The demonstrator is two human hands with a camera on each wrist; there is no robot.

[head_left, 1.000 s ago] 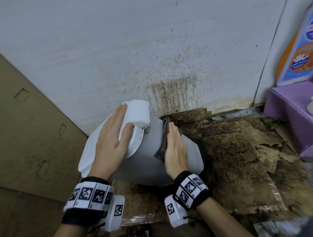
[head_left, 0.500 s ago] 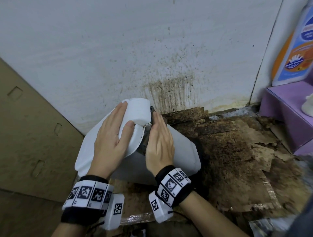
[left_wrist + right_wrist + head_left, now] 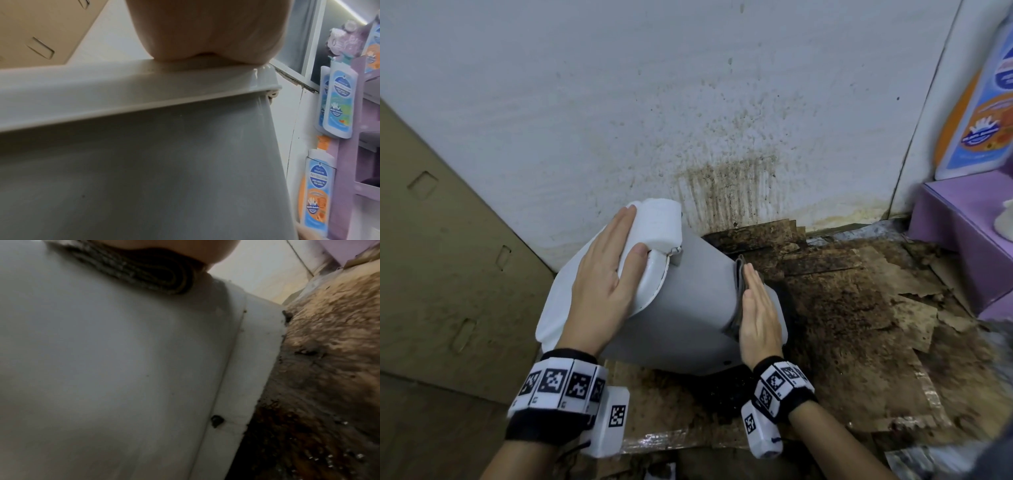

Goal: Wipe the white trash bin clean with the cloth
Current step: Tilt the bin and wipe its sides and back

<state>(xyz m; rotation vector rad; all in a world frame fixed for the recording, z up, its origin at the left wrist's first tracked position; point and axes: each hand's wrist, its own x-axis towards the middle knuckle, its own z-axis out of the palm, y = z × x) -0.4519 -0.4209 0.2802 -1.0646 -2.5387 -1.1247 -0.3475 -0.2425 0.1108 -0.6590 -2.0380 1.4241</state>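
The white trash bin point(image 3: 695, 301) is tilted over toward the left, with its lid point(image 3: 654, 233) at the upper left and its base at the right. My left hand point(image 3: 602, 277) lies flat on the lid, fingers straight. My right hand point(image 3: 756, 308) presses a folded grey cloth point(image 3: 739, 274) flat against the bin's side near the base. In the right wrist view the cloth point(image 3: 144, 272) sits under my palm on the bin wall point(image 3: 102, 369), and dark specks dot the base rim. The left wrist view shows the lid edge point(image 3: 144, 91) above the bin body point(image 3: 144, 162).
The floor point(image 3: 859, 325) under and right of the bin is dirty, stained cardboard. A stained white wall point(image 3: 688, 120) stands behind. Brown cardboard point(image 3: 448, 257) leans at the left. A purple shelf point(image 3: 962, 222) with soap bottles point(image 3: 983, 120) stands at the right.
My right hand has slid the cloth along the bin's side, up to the lid and then back down to the base. The left hand has stayed on the lid.
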